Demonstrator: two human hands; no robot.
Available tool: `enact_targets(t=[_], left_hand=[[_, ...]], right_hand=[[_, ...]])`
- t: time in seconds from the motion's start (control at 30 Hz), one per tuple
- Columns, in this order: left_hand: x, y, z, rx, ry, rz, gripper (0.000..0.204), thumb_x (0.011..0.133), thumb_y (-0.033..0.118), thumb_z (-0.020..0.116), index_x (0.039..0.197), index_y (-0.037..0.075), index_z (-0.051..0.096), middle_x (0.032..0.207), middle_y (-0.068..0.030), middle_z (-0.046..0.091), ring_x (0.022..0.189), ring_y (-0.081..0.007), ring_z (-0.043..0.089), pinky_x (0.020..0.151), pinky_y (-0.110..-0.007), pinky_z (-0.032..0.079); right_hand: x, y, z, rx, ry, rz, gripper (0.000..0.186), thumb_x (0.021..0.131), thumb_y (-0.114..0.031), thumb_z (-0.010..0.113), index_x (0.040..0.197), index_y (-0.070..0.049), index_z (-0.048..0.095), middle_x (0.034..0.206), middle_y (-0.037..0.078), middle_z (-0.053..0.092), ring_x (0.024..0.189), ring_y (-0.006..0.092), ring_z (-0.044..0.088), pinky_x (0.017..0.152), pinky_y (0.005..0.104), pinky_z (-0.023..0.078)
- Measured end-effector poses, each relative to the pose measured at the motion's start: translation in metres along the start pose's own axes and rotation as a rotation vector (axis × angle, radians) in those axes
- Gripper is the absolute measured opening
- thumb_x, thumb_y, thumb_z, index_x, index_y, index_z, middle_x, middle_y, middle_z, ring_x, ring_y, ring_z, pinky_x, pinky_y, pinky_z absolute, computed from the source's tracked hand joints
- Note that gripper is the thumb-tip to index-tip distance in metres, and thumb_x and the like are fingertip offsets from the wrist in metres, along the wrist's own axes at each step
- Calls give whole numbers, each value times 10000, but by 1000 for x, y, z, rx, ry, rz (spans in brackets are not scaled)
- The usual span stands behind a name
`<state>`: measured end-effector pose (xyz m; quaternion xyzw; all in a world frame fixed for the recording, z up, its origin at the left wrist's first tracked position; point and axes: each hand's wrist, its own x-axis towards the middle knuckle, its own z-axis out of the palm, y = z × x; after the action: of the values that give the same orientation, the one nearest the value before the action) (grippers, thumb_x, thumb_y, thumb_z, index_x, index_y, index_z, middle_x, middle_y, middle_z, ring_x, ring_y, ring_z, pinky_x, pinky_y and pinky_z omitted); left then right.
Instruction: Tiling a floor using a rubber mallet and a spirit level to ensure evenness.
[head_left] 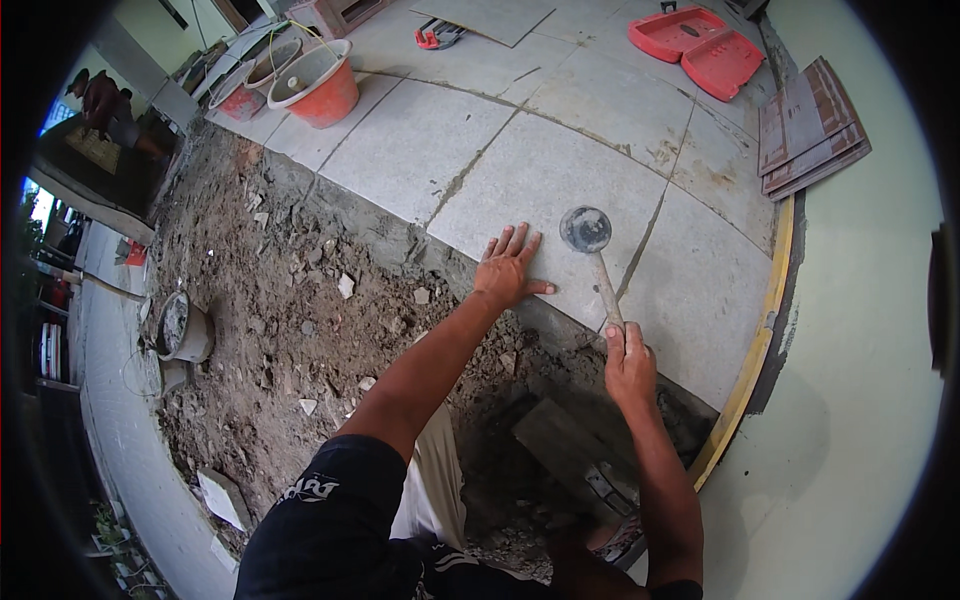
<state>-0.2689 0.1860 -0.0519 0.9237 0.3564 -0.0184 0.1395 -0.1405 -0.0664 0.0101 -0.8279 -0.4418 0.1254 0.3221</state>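
Head view: left hand (506,272) splays on tile (550,195), right hand (631,370) grips mallet (588,234).

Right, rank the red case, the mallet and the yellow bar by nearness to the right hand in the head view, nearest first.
1. Mallet: gripped in the right hand.
2. Yellow bar: off to the hand's right.
3. Red case: far ahead, lying open.
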Motion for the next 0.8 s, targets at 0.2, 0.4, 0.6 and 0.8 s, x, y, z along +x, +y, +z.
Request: enact_targets(t=[0.2, 0.4, 0.6, 0.8], left_hand=[[0, -1, -4, 7, -1, 1, 1182, 717, 829, 651, 1647, 216, 254, 1728, -81, 165, 1592, -308, 147, 1290, -472, 174], [3, 5, 0, 10, 33, 6, 1171, 715, 819, 656, 1644, 223, 262, 1724, -83, 182, 1588, -312, 164, 1285, -475, 187], [3, 3, -4, 29, 41, 0, 1173, 704, 810, 678, 1639, 225, 279, 1723, -81, 189, 1587, -304, 172, 1284, -471, 196], [2, -14, -5, -113, 14, 0, 1209, 703, 763, 755, 1632, 146, 289, 1720, -116, 188, 1584, -308, 180, 1279, -459, 217]], right_hand=[[-8, -1, -6, 197, 137, -137, 328, 1073, -332, 510, 974, -20, 525, 728, 257, 624, 721, 508, 636, 620, 555, 469], [-4, 39, 20, -212, -107, 29, 390, 1070, -397, 488, 991, -17, 518, 760, 273, 669, 742, 505, 658, 648, 587, 511], [3, 23, 16, -222, -123, 70, 385, 1063, -404, 499, 984, -27, 512, 749, 276, 662, 737, 512, 654, 653, 597, 506], [15, -14, -12, 98, 41, -55, 329, 1065, -354, 520, 1018, -29, 540, 711, 253, 642, 713, 504, 642, 630, 556, 482]])
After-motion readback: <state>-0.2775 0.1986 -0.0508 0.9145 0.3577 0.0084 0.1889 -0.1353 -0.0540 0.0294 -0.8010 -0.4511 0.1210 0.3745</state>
